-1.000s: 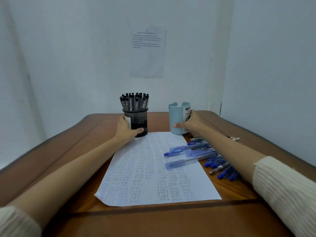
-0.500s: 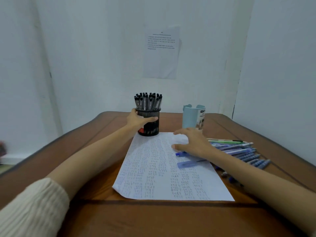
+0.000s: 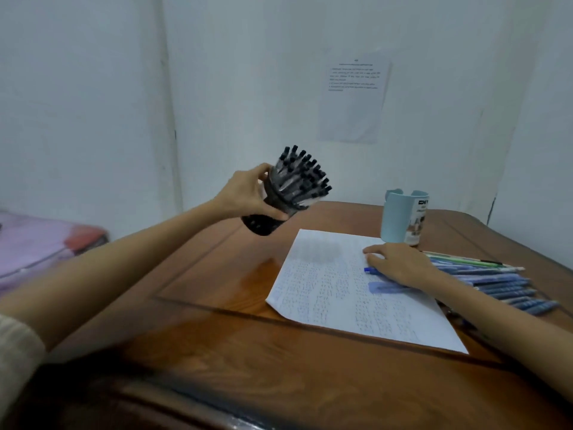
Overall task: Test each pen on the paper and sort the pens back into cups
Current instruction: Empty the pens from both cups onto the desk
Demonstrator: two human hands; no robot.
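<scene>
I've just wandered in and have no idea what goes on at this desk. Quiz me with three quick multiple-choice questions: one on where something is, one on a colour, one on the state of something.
1. Where is the light blue cup?
A. upright on the table, just past the far edge of the paper
B. on the floor
C. lying on its side on the paper

2. What colour are the tops of the pens in the black mesh cup?
A. red
B. black
C. green

3. How is the black mesh cup placed?
A. upright on the table
B. lifted and tilted in the left hand
C. upside down on the paper

Answers: 1 A, since it stands on the wood beyond the sheet. 2 B, since every top is black. 3 B, since the left hand's fingers grip it in the air, clear of the table.
</scene>
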